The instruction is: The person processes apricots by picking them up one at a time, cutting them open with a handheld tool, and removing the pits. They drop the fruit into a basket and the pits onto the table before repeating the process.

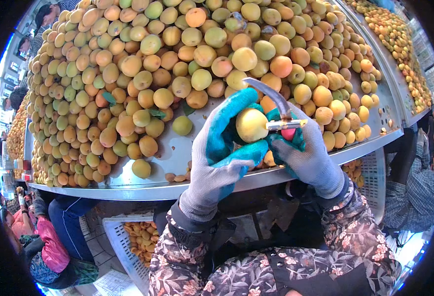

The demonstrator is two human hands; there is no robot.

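Observation:
My left hand (216, 153), in a grey glove with a teal coated palm, is closed around a yellow apricot (251, 125). A curved hooked knife (275, 97) with a dark blade, a metal crosspiece and a pinkish-red handle is gripped in my right hand (310, 154), gloved the same way. The end of the crosspiece points at the apricot's right side and seems to touch it. Both hands are close together over the near edge of a metal table (165, 191), which bears a large heap of apricots (143, 79). Part of the knife handle is hidden by my right fingers.
Below the table edge, a white crate (119, 246) of orange apricot pieces stands at left, and another pale crate (373, 182) at right. Other people sit at the left and right sides. A second apricot-covered table (399, 74) lies far right.

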